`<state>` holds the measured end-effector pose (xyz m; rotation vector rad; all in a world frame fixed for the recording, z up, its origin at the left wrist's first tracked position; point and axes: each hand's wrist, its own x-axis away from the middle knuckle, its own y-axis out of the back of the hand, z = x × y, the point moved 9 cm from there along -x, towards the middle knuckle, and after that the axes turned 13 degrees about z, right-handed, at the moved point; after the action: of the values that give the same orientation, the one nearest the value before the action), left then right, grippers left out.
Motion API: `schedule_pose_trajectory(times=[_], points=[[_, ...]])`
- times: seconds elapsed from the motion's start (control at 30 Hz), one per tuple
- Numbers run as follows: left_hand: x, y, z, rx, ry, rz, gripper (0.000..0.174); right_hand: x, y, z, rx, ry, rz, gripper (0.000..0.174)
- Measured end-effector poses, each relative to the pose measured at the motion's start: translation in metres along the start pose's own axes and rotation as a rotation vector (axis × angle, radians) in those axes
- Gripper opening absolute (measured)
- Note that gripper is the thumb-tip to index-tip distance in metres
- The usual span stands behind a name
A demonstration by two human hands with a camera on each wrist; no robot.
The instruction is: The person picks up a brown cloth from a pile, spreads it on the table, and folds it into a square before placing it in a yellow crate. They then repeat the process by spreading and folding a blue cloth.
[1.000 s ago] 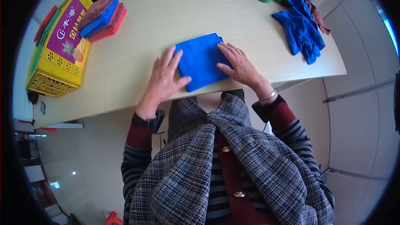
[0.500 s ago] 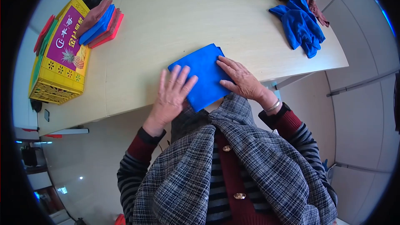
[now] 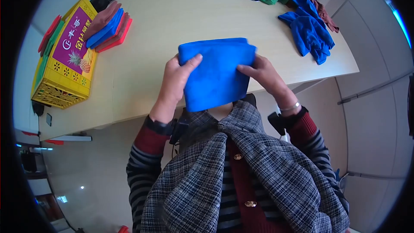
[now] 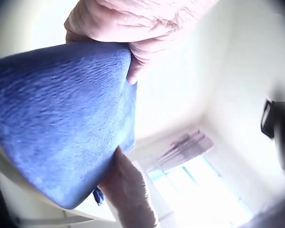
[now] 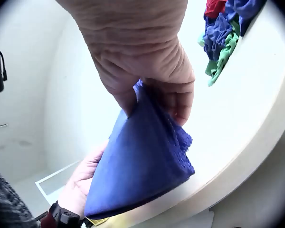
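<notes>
A folded blue towel (image 3: pixel 217 77) is held up between both hands at the table's front edge. My left hand (image 3: pixel 176 80) grips its left side, thumb on the near face and fingers behind. On the other side my right hand (image 3: pixel 271 75) pinches the towel the same way. The fuzzy face of the towel (image 4: pixel 66 114) fills much of the left wrist view. Several stacked layers and a stitched edge of the towel (image 5: pixel 147 156) show in the right wrist view, under the right hand (image 5: pixel 142 52).
A yellow crate (image 3: pixel 62 88) with folded cloths over its sides stands at the table's left. More folded cloths (image 3: pixel 108 28) lean against it. A loose heap of blue, green, red and brown cloths (image 3: pixel 308 32) lies at the far right of the table (image 3: pixel 159 21).
The blue towel lay flat under both hands, then was drawn toward the body over the table edge. Now it is lifted and tilted up, with both hands gripping its sides.
</notes>
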<state>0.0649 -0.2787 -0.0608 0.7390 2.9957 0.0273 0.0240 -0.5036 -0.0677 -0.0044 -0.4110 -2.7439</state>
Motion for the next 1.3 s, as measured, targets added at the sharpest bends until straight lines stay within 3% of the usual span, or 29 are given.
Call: schedule_pose_trajectory(times=[0.07, 0.1, 0.2, 0.23, 0.33, 0.37, 0.47, 0.57, 0.63, 0.7, 0.83, 1.13, 1.3], points=[[-0.015, 0.013, 0.049, 0.466, 0.121, -0.029, 0.04, -0.027, 0.003, -0.013, -0.046, -0.036, -0.068, 0.054], [-0.02, 0.019, 0.065, 0.462, 0.119, -0.032, 0.04, -0.041, 0.001, -0.027, -0.052, -0.059, -0.085, 0.053], [-0.023, 0.052, 0.093, 0.218, 0.031, -0.212, 0.051, -0.073, -0.001, -0.062, -0.069, -0.105, -0.112, 0.05], [-0.021, 0.057, 0.098, 0.218, 0.033, -0.216, 0.051, -0.079, 0.003, -0.073, 0.028, -0.151, -0.148, 0.05], [-0.01, 0.076, 0.098, -0.149, 0.135, -0.308, 0.057, -0.088, 0.008, -0.081, 0.223, -0.235, -0.218, 0.05], [-0.005, 0.074, 0.096, -0.146, 0.141, -0.309, 0.057, -0.082, 0.01, -0.074, 0.289, -0.183, -0.278, 0.049], [0.004, 0.049, 0.038, -0.908, -0.137, -0.336, 0.061, -0.066, 0.011, -0.046, 0.427, -0.075, -0.4, 0.047], [0.001, 0.017, 0.027, -1.089, -0.21, -0.221, 0.059, -0.055, -0.02, 0.008, 0.792, 0.243, -0.42, 0.05], [-0.001, -0.004, 0.032, -1.178, -0.26, -0.135, 0.058, -0.059, -0.062, 0.02, 0.829, 0.434, -0.262, 0.052], [0.0, -0.015, 0.055, -1.254, -0.202, -0.12, 0.055, -0.069, -0.095, 0.019, 0.716, 0.402, -0.06, 0.054], [-0.001, -0.011, 0.073, -1.314, -0.108, -0.105, 0.055, -0.086, -0.124, 0.001, 0.827, 0.335, -0.075, 0.062], [-0.001, -0.011, 0.078, -1.35, 0.012, -0.142, 0.055, -0.1, -0.087, -0.029, 0.987, 0.172, -0.053, 0.062], [0.001, -0.012, 0.077, -1.369, 0.057, -0.156, 0.056, -0.092, -0.062, -0.042, 1.039, 0.072, -0.156, 0.06]])
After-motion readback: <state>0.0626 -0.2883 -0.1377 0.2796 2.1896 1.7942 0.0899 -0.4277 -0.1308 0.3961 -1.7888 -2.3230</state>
